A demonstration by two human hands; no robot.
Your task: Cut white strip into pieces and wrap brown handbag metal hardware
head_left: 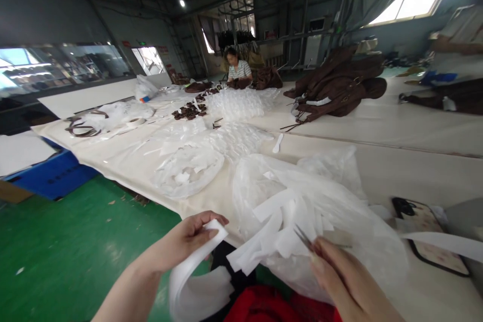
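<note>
My left hand (188, 239) is closed in a pinch on a long white foam strip (188, 276) that curls down toward my lap. My right hand (341, 276) grips small metal snips (304, 237), whose blades point up and left at a heap of cut white strips (279, 231). Those strips lie on a clear plastic bag (332, 201) at the near edge of the cream-covered table (396, 171).
More plastic bags with white pieces (188, 168) lie further along the table. Brown leather bags (339, 85) are piled at the far right. A phone in a patterned case (426, 231) lies at the right. A seated person (237, 68) works at the far end. A blue crate (53, 173) stands on the green floor.
</note>
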